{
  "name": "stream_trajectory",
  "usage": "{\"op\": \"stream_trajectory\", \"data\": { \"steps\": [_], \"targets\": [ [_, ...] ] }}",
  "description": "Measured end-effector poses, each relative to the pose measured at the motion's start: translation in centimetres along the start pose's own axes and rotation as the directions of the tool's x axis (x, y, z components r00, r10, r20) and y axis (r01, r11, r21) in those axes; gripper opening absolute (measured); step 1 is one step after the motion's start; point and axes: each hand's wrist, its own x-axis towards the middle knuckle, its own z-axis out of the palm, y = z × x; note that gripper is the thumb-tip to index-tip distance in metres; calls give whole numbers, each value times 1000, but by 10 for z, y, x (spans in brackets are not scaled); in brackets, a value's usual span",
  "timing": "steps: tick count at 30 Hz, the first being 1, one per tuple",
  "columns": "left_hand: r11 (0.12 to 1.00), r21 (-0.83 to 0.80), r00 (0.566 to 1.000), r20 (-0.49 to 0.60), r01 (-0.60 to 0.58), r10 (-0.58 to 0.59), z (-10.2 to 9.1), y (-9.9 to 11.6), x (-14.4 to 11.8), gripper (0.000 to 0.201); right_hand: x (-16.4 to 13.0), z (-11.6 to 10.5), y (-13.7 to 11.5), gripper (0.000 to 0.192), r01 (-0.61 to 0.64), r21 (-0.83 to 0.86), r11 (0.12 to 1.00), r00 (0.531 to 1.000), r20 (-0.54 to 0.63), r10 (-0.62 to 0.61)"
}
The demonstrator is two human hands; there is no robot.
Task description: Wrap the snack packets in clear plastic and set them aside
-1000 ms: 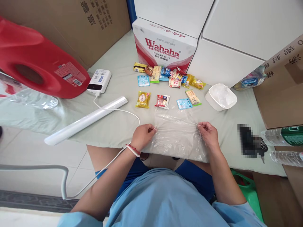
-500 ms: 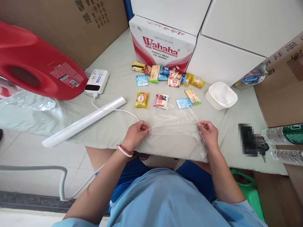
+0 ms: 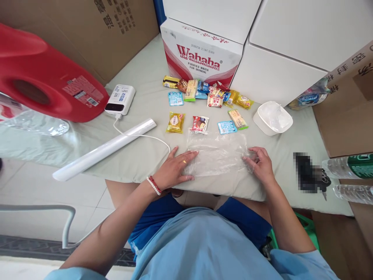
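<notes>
A thin clear plastic bag [image 3: 217, 157] lies spread on the cloth-covered table in front of me. My left hand [image 3: 176, 167] rests flat on its left edge with the fingers spread. At the opposite edge, my right hand [image 3: 260, 163] has its thumb and fingers curled around a bunched bit of the film. Just beyond the bag are a yellow-wrapped snack [image 3: 175, 122], a red and white snack packet [image 3: 199, 125], a light blue packet [image 3: 227, 127] and a cream and green packet [image 3: 237, 119].
Several more wrapped snacks [image 3: 215, 101] are piled against a Wahaha carton [image 3: 201, 54]. A white tub [image 3: 274, 130] holds clear plastic. To the left are a white tube [image 3: 105, 149], a cabled power bank [image 3: 120, 99] and a red jug [image 3: 52, 77]. Bottles [image 3: 361, 167] lie at right.
My left hand has gone from a pinch to lying flat on the bag's left edge. The bag now lies flatter with its near edge drawn up, and my right hand has shifted slightly right.
</notes>
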Motion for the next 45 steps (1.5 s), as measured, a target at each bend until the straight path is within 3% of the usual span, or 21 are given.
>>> {"op": "stream_trajectory", "data": {
  "steps": [4, 6, 8, 10, 14, 17, 20, 24, 25, 26, 28, 30, 31, 32, 34, 37, 38, 40, 42, 44, 45],
  "targets": [
    [1000, 8, 997, 75, 18, -19, -1, 0, 0, 101, 5, -17, -16, 44, 201, -81, 976, 978, 68, -196],
    [999, 25, 995, 94, 22, -24, -2, 2, 2, 105, 7, -19, -30, 49, 252, -16, 968, 940, 240, -241],
    [999, 42, 994, 107, 26, -31, -3, 4, 4, 108, 10, -17, -42, 61, 220, 75, 973, 872, 433, -230],
    [998, 54, 992, 121, 30, -36, -5, 5, 5, 109, 11, -15, -50, 67, 184, 121, 975, 817, 533, -220],
    [998, 47, 988, 145, 40, -47, -10, 2, 3, 107, 8, -25, -49, 23, 324, 165, 931, 792, 492, -363],
    [999, 7, 988, 148, 47, -48, -13, -1, 0, 108, -10, -43, -37, 23, 419, 195, 887, 743, 488, -459],
    [999, -30, 986, 165, 41, -35, -15, -4, -1, 109, -40, -63, -26, 23, 412, 179, 893, 663, 613, -429],
    [999, -49, 981, 192, 20, -10, -19, -5, -1, 109, -64, -98, -31, 24, 322, 101, 941, 516, 815, -264],
    [999, -49, 980, 200, 15, -5, -20, -5, 0, 110, -62, -107, -38, 27, 306, 83, 948, 516, 823, -238],
    [999, -47, 979, 205, 10, 0, -20, -5, 0, 111, -57, -115, -46, 29, 297, 70, 952, 549, 804, -230],
    [999, -41, 978, 210, 0, 9, -21, -4, 2, 112, -38, -120, -68, 29, 297, 63, 953, 675, 692, -256],
    [999, -33, 977, 214, -9, 16, -21, -2, 4, 112, -14, -105, -90, 26, 342, 91, 935, 763, 554, -333],
    [999, -31, 976, 218, -10, 16, -21, -1, 5, 112, -4, -88, -101, 25, 386, 114, 916, 764, 517, -386],
    [1000, -29, 975, 224, -6, 12, -20, -1, 6, 112, 3, -66, -109, 26, 437, 140, 889, 730, 522, -441],
    [999, -36, 974, 228, 8, 1, -20, -3, 6, 111, 6, -13, -121, 28, 560, 181, 808, 605, 577, -549],
    [996, -90, 980, 197, 25, -6, -24, -11, 1, 98, -17, 65, -126, 30, 712, 220, 667, 388, 668, -634],
    [993, -115, 985, 174, 35, -14, -26, -13, -1, 92, -29, 83, -125, 35, 736, 220, 641, 351, 685, -639],
    [988, -142, 994, 93, 68, -55, -31, -13, -4, 81, -51, 106, -121, 45, 758, 173, 629, 364, 688, -628],
    [986, -120, 991, -52, 117, -124, -34, 0, -5, 70, -66, 114, -117, 49, 755, 120, 644, 420, 666, -617],
    [979, -71, 947, -250, 190, -202, -32, 26, -1, 54, -72, 115, -113, 49, 744, 106, 660, 452, 646, -614],
    [968, -61, 898, -363, 244, -249, -29, 42, 2, 45, -74, 116, -112, 49, 734, 106, 671, 464, 643, -609]
  ]
}}
